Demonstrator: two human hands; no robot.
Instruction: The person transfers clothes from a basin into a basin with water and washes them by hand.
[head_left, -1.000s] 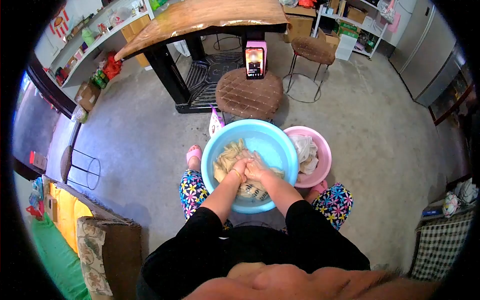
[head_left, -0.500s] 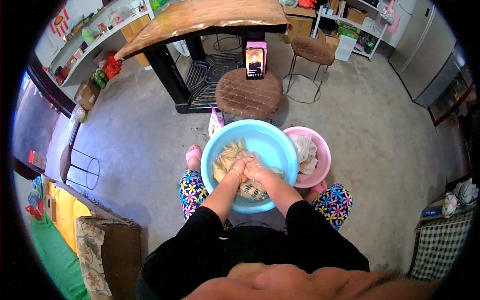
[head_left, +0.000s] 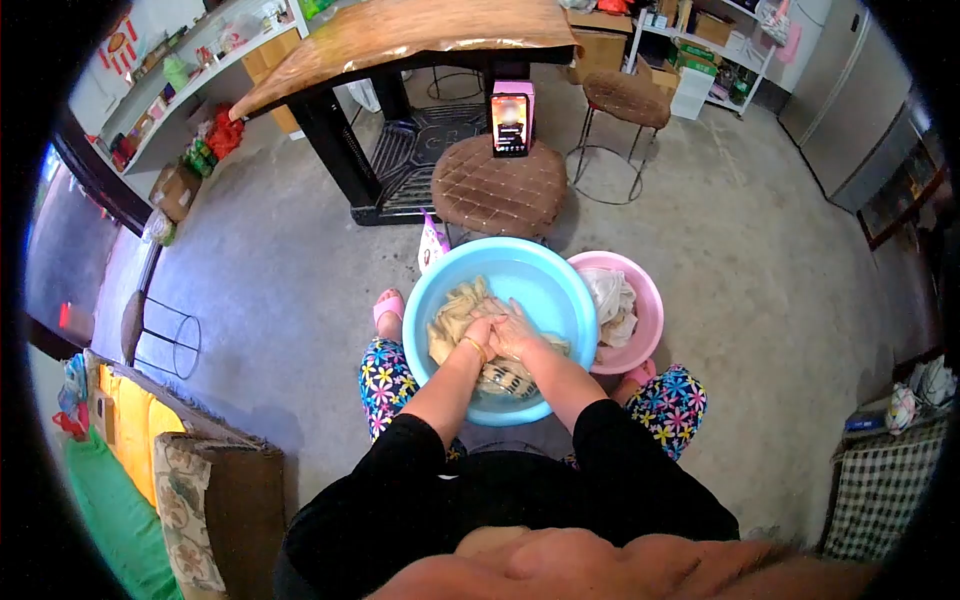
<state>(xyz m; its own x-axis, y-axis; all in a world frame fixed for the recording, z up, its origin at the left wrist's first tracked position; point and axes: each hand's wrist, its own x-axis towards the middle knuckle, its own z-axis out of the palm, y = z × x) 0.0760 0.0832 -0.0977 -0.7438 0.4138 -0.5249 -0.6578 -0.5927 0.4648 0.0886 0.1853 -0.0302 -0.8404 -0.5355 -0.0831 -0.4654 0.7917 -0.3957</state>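
A beige garment (head_left: 459,310) lies bunched and wet in the light blue basin (head_left: 578,295), which holds water. Its lower part, with dark lettering (head_left: 508,379), spreads toward my body. Over the middle of the cloth, my left hand (head_left: 482,331) is closed on a fold, a yellow bangle (head_left: 474,348) at its wrist. My right hand (head_left: 514,330) lies against the left one and the cloth, its fingers stretched away from me. Part of the cloth between the hands is hidden.
A pink basin (head_left: 655,307) with white and pale cloths (head_left: 612,301) stands right of the blue one. Beyond are a padded brown stool (head_left: 500,190) with a propped phone (head_left: 510,127), a second stool (head_left: 628,100) and a wooden table (head_left: 430,35). A sofa (head_left: 225,500) stands at left.
My right hand's fingers have straightened and slid slightly away from me over the left hand. The lettered part of the cloth has shifted a little. Both basins stay in place.
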